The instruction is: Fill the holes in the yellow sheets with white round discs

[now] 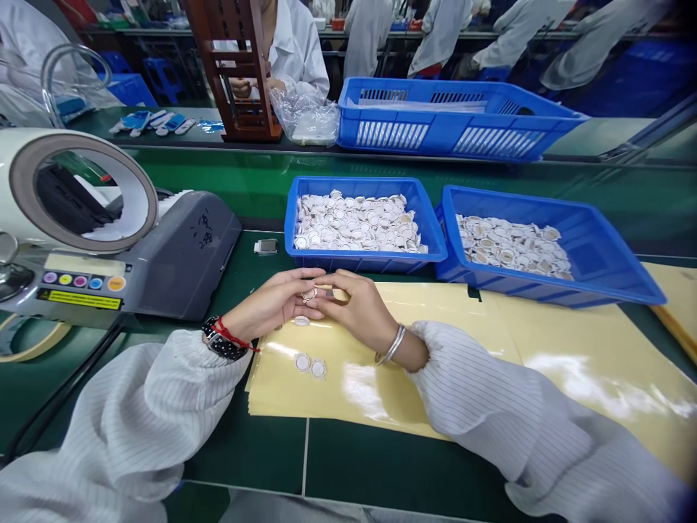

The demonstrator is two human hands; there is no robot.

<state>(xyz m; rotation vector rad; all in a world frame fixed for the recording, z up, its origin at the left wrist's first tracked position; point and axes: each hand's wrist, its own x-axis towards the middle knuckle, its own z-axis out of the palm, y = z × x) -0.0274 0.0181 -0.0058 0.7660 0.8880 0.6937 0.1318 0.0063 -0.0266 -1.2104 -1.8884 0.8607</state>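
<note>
Between my two hands is a small round white disc [309, 294] with a ring marked on it. My left hand [277, 299] pinches it from the left, fingers closed. Thumb and fingers of my right hand [356, 305] meet at its right side, with what looks like a small pale piece at the fingertips. Just below, another white disc [300, 320] lies on the glossy yellow sheet [381, 378]. Nearer me, two more discs [311, 365] rest side by side on that sheet. A blue bin [364, 256] full of such discs stands right behind my hands.
A second blue bin [544, 287] of discs stands to the right. On the left are a grey tape dispenser [185, 254] and a tape roll [33, 338]. A small flat part [266, 247] lies beside the first bin. Behind, a blue basket [446, 134] sits on a ledge; a person works opposite.
</note>
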